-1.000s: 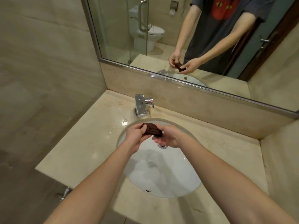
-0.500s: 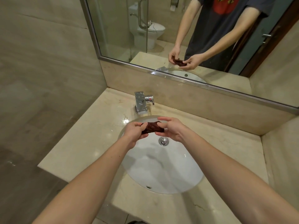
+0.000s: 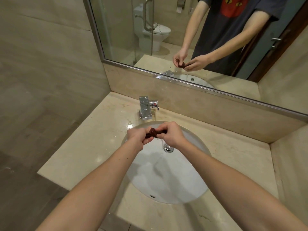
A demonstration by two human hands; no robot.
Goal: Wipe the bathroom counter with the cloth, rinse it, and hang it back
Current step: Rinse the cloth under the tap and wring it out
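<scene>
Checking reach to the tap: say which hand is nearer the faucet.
Left. The left hand grips the cloth just below the faucet; the right hand holds the other end, further right, above the drain.

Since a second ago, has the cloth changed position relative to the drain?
Cannot tell about position: the camera shifted too. The cloth is wrung tighter, up-left of the drain now.

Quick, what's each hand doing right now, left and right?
Left hand: closed on one end of the twisted dark cloth, over the sink.
Right hand: closed on the cloth's other end.
</scene>
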